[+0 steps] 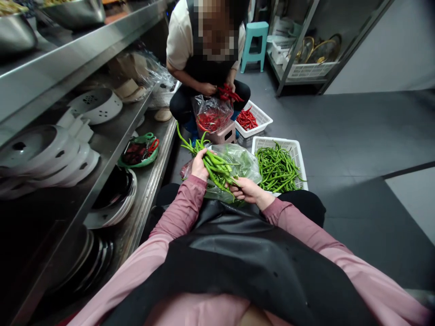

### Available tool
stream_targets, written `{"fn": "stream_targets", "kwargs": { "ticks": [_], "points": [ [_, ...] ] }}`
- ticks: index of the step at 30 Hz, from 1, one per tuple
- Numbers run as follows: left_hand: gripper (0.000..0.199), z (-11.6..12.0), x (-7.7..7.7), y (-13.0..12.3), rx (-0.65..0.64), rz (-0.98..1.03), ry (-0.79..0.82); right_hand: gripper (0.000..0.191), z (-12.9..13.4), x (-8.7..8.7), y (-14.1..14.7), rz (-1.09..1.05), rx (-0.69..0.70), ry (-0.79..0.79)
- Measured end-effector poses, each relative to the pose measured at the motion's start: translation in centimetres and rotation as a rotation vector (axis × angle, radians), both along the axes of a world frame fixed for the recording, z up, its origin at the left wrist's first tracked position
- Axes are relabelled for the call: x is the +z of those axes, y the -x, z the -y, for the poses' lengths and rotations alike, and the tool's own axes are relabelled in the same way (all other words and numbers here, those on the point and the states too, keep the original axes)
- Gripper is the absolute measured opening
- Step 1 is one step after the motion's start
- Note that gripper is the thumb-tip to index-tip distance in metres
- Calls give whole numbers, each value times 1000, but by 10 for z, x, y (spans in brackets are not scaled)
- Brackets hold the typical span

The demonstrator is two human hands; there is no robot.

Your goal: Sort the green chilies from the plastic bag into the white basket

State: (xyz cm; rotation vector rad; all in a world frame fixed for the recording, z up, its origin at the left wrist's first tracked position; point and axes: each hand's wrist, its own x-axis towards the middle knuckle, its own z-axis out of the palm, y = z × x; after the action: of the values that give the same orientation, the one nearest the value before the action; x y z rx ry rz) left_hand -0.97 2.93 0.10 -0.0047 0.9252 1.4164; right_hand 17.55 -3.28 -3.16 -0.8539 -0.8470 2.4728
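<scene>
A bunch of long green chili peppers (217, 166) is gripped in my left hand (200, 165), its tips fanning out up and to the left. At the stem end of the bunch, my right hand (248, 190) is closed with fingers pinched on the stems. Beneath both hands lies a clear plastic bag (249, 162) with more green peppers inside. To the right of it, a white basket (303, 167) holds a heap of loose green chili peppers (277, 167).
Opposite me a crouching person (180, 40) handles red chili peppers over a bag on a small stool (226, 133). A white basket of red chilies (247, 118) stands beside them. Metal shelving (136, 120) with stacked dishes runs along my left. A turquoise stool (255, 43) stands behind.
</scene>
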Motion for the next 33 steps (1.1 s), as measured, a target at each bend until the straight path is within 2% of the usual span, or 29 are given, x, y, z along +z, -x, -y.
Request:
{"fn": "stream_targets", "kwargs": {
  "ticks": [3,6,9,13,17,20,23,26,29,31,33],
  "points": [
    [18,1,-1,-3,-16,19,-17,39,-4,3,-1,-96,0,85],
    [18,2,-1,-4,-11,31,-21,42,-2,6,4,-74,-41,21],
    [18,2,-2,-3,-22,71,-10,42,2,5,12,24,-128,-192],
    [17,3,-3,0,-22,99,44,44,8,3,16,157,-337,-521],
    [13,1,-7,3,1,74,80,40,8,14,7,227,-411,-796],
    [13,0,-10,2,22,31,106,41,4,26,3,478,-365,-1007],
    [11,-1,-11,-1,36,-9,107,36,-4,32,4,868,-162,-1254],
    [9,0,-9,-4,47,-31,103,23,-11,34,4,972,14,-1436],
    [9,2,-9,-3,-9,-6,96,17,-14,39,2,750,35,-1407],
    [8,3,-9,-2,-64,40,103,21,-13,42,-1,485,20,-1242],
    [8,3,-9,-1,-74,80,115,28,-11,42,-3,244,-60,-979]
  ]
}}
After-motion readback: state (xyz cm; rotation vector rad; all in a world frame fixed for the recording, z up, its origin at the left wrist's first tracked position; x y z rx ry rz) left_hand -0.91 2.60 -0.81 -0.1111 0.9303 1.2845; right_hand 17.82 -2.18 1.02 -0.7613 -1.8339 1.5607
